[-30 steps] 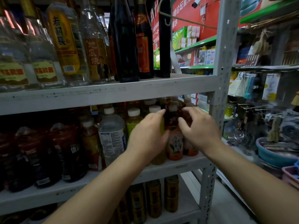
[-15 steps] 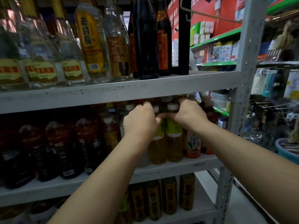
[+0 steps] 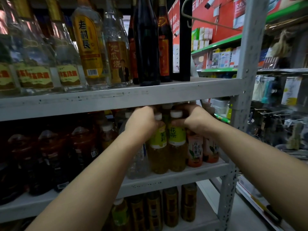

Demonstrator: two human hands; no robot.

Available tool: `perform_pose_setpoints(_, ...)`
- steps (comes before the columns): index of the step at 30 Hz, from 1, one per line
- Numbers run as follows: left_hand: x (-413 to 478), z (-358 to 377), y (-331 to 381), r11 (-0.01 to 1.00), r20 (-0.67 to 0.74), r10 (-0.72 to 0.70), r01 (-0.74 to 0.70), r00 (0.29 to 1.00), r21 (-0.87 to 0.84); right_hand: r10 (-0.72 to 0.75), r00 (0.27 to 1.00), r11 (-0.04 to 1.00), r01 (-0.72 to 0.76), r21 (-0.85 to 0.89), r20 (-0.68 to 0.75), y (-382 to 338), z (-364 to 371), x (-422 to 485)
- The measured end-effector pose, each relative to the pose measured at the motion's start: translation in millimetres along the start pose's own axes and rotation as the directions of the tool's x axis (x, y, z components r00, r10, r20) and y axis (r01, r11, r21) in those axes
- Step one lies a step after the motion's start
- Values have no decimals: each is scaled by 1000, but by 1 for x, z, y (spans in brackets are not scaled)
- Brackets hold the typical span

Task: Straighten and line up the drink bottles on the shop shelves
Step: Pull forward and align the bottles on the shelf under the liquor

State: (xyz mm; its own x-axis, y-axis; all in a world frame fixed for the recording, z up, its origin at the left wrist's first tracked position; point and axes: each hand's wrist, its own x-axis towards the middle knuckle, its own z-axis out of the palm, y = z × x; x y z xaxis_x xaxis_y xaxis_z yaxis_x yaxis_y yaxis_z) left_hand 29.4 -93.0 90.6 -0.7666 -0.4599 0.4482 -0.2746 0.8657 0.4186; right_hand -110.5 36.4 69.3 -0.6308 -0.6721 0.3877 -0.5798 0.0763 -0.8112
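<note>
Both hands are up on the middle shelf (image 3: 166, 180), each on one of two green-label tea bottles standing side by side at the front edge. The left hand (image 3: 141, 120) has its fingers curled round the shoulder and neck of the left tea bottle (image 3: 158, 147). The right hand (image 3: 193, 118) is wrapped the same way round the neck of the right tea bottle (image 3: 177, 144), thumb just under its white cap (image 3: 176, 113). Neither hand is spread; each grips its own bottle.

Key relation: the two bottles sit between the hands, directly ahead and touching or nearly touching each other. Long axes are vertical and both look about upright. Each hand is on its own side, so neither arm has to cross. The right bottle's cap sits slightly higher in view, so that bottle may stand a bit further back or straighter; hard to say which.

Judgement: the step in hand is squaring this pair to the shelf front. The next move likely needs a small twist to face the labels forward.

Just right of the right hand stand orange-label drink bottles (image 3: 195, 152), close enough to get knocked. A clear water bottle (image 3: 139, 162) stands below the left wrist. Headroom is tight under the upper shelf (image 3: 133, 95), with the knuckles near its edge.
</note>
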Motion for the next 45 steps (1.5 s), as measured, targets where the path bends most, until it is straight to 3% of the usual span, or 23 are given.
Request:
perform_pose_setpoints(7,-3,-4,1,995,141,-85,90,986,-35,0,998,990,-9,141,63,6,-9,-6)
perform_pose_setpoints(9,-10,1,4,997,126,-76,79,989,-17,-5,1000,1000,5,24,5,5,-4,-4)
perform_pose_setpoints(12,-11,4,11,996,135,-82,78,987,35,-56,993,950,22,-312,-102,-1,4,-1)
perform_pose_setpoints(13,-10,3,12,995,150,-93,86,984,50,-53,993,946,16,-325,-104,-2,5,-1)
perform_pose_setpoints(16,-12,0,9,996,174,-59,47,983,71,-13,999,981,4,-193,-47,-5,5,0)
perform_pose_setpoints(23,-7,-7,3,992,261,-77,49,962,113,-9,997,987,21,-160,75,-15,-1,-4)
perform_pose_setpoints(29,-8,1,1,999,177,-42,40,983,18,33,997,995,-25,-97,73,-14,-2,-7)
perform_pose_setpoints(34,-5,8,-2,1000,159,-8,5,987,22,21,1000,976,-24,-215,-19,-12,4,-7)
perform_pose_setpoints(42,-5,15,-10,999,77,-23,25,997,-31,29,999,978,-34,-205,-26,-8,7,-8)
perform_pose_setpoints(45,-22,7,-17,985,-9,19,-20,1000,-170,-60,982,954,3,-299,-181,-12,9,-15)
